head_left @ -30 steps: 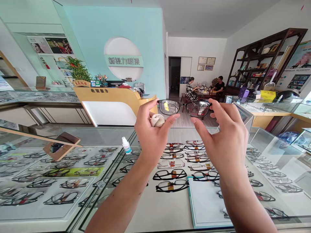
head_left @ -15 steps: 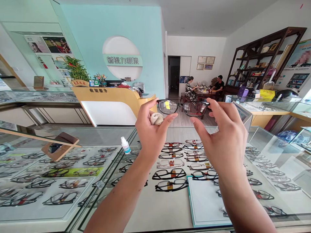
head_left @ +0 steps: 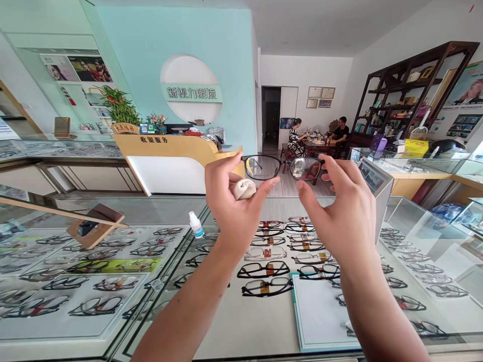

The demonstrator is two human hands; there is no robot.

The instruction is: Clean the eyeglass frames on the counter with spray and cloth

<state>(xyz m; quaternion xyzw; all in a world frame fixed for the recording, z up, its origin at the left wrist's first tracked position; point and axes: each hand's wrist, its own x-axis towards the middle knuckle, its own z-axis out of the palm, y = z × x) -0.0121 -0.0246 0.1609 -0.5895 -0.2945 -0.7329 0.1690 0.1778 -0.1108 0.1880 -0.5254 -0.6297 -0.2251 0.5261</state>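
A pair of dark-framed glasses [head_left: 263,167] is held up above the glass display counter between my two hands. My left hand [head_left: 236,201] pinches the left end of the frame, with a crumpled beige cloth [head_left: 244,189] tucked in its palm. At the right end, my right hand [head_left: 337,201] grips the frame with its fingers, the thumb just below the lens. Beneath the hands, rows of glasses [head_left: 264,269] lie inside the counter. A small white spray bottle [head_left: 196,225] stands on the glass to the left of my left forearm.
A wooden stand [head_left: 97,226] sits on the left counter. Behind my right hand stands a grey-white box [head_left: 377,188]. A reception desk [head_left: 169,163] is farther back. Two people sit at a table [head_left: 319,147] in the rear, near dark shelves [head_left: 402,103].
The glasses have turned slightly, the left lens now looking larger and the right one narrower. My left hand has shifted a little left, and more of the cloth's fold shows.
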